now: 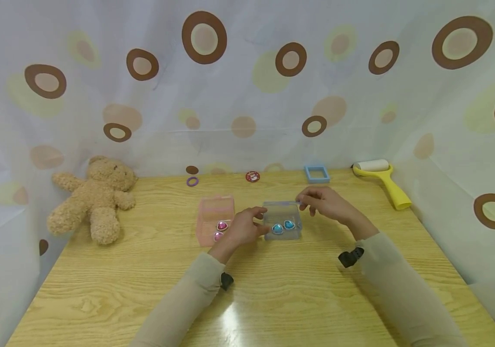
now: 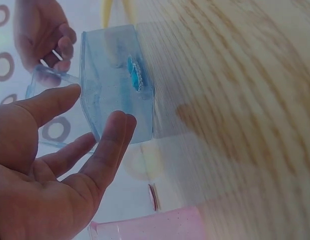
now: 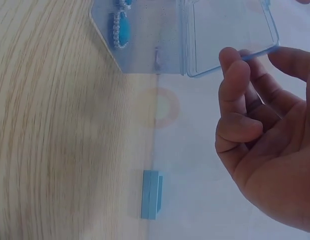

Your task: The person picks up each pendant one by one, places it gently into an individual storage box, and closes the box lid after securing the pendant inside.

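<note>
A clear blue plastic box (image 1: 293,235) stands on the table with its lid (image 3: 230,30) raised. Two blue heart-shaped gem pieces with sparkly borders lie inside, one blue gem (image 1: 277,229) to the left of the other blue gem (image 1: 289,224). My left hand (image 1: 244,227) is at the box's left side, fingers spread and loosely bent. At the lid's right edge, my right hand (image 1: 326,201) pinches the rim between thumb and fingers. Left of it, partly behind my left hand, an open pink box (image 1: 204,237) holds a pink gem (image 1: 222,225) and another pink gem (image 1: 218,236).
A teddy bear (image 1: 100,197) sits at the table's left. Along the back lie a purple ring (image 1: 192,181), a round red badge (image 1: 253,177) and a light blue square frame (image 1: 317,181). A yellow-handled lint roller (image 1: 392,190) lies at the back right. Patterned curtain (image 1: 239,86) encloses the table.
</note>
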The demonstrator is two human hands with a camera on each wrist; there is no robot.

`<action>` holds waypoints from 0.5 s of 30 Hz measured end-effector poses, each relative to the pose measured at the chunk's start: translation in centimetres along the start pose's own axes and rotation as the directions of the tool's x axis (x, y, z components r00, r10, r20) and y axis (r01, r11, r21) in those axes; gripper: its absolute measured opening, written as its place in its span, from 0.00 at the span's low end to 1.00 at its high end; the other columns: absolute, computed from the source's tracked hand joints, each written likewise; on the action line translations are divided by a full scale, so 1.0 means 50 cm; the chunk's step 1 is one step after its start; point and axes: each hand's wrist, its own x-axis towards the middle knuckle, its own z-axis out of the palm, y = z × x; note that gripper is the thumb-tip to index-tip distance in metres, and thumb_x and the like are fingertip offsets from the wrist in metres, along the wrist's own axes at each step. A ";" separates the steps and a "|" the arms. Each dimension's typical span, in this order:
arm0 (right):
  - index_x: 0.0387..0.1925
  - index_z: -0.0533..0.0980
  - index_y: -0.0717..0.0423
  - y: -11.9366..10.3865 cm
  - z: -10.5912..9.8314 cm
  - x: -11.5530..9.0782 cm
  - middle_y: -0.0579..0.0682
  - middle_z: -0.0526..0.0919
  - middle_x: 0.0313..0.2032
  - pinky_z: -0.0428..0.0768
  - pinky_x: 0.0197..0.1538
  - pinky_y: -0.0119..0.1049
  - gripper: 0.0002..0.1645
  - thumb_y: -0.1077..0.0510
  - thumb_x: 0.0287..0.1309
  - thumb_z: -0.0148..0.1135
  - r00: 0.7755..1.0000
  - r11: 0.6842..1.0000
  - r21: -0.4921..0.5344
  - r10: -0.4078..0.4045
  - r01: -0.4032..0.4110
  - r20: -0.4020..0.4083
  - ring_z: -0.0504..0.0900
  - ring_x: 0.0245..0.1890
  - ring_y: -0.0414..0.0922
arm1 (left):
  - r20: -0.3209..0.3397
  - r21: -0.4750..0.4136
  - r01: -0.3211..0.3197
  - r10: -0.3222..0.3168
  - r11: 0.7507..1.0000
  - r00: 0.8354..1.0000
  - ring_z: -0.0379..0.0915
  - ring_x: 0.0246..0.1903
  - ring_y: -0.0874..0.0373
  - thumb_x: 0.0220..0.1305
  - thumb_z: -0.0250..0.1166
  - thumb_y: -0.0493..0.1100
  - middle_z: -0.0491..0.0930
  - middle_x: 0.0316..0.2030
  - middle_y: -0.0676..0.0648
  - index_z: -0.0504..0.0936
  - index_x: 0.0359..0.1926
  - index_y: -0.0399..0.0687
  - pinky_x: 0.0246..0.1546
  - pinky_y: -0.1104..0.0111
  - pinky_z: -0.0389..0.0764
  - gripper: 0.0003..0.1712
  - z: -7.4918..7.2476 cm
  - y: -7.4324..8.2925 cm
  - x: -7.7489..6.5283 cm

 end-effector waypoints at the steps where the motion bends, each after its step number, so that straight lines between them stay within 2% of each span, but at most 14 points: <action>1: 0.53 0.78 0.59 0.002 0.000 -0.001 0.59 0.83 0.43 0.80 0.45 0.50 0.22 0.46 0.76 0.49 1.000 1.000 -0.004 -0.002 0.002 0.010 0.80 0.36 0.58 | 0.001 -0.001 0.001 -0.001 1.000 1.000 0.82 0.53 0.44 0.65 0.69 0.41 0.79 0.57 0.37 0.73 0.67 0.41 0.49 0.58 0.84 0.31 0.000 0.000 0.000; 7: 0.54 0.77 0.59 0.010 0.001 -0.002 0.60 0.83 0.44 0.80 0.44 0.50 0.20 0.49 0.76 0.51 0.999 0.999 -0.040 0.000 0.002 0.051 0.79 0.33 0.49 | 0.007 -0.007 0.003 -0.003 1.000 1.000 0.82 0.53 0.44 0.64 0.69 0.41 0.79 0.57 0.37 0.72 0.66 0.39 0.49 0.59 0.85 0.31 -0.002 -0.003 0.001; 15: 0.54 0.78 0.56 0.014 0.000 -0.002 0.62 0.83 0.43 0.80 0.42 0.50 0.17 0.51 0.74 0.54 0.997 0.998 -0.065 0.008 -0.004 0.071 0.79 0.34 0.59 | -0.003 -0.073 0.068 -0.069 0.995 0.998 0.81 0.54 0.46 0.62 0.71 0.42 0.79 0.56 0.41 0.70 0.66 0.41 0.51 0.59 0.84 0.34 -0.002 -0.004 0.002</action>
